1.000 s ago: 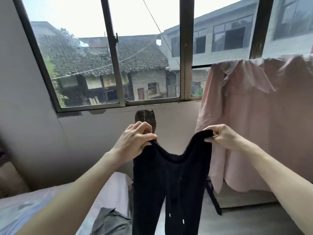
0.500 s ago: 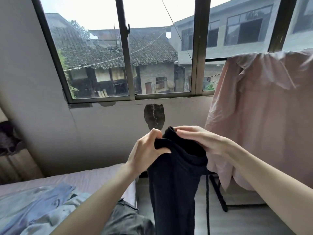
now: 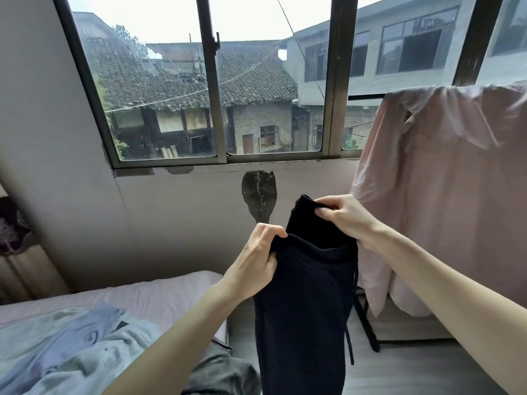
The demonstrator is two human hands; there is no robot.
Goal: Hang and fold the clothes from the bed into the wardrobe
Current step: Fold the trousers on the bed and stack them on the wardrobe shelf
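No text, label, brand, number or sign is showing clearly enough to be read anywhere in the view.
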